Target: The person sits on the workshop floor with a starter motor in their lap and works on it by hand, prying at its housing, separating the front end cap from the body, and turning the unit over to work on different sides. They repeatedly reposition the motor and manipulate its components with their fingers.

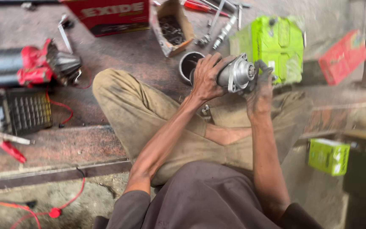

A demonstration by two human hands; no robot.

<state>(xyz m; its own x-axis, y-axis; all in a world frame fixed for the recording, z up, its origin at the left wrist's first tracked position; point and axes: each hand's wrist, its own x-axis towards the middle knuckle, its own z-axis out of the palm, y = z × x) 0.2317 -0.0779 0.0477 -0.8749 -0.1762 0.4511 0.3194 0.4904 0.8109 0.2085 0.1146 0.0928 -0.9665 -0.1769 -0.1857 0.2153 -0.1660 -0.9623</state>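
You sit cross-legged on a stained workshop floor, gripping a grey metal motor in both hands just above your knee. Your left hand wraps over the motor's body from about 9 o'clock, fingers closed firmly round it. Your right hand, dark with grease, cups the motor's flanged end from about 4 o'clock, fingers curled up against the housing. The motor's round nose faces you, slightly tilted.

Just behind your left hand, at 10 o'clock from the motor, a dark round cup stands on the floor. Further up at 11 o'clock sits an open cardboard box of small metal parts, and beyond it at 12 o'clock lie a red-handled screwdriver and a few metal tools. At 2 o'clock, close beside your right hand, stands a bright green box; further out at 3 o'clock is a red box.

Far to 9 o'clock lies a red and silver motor, with a black grid-faced block beneath it and red-handled pliers lower still. A red carton sits at the top edge. A red wire trails at 7 o'clock, and a small green box rests at 4 o'clock.
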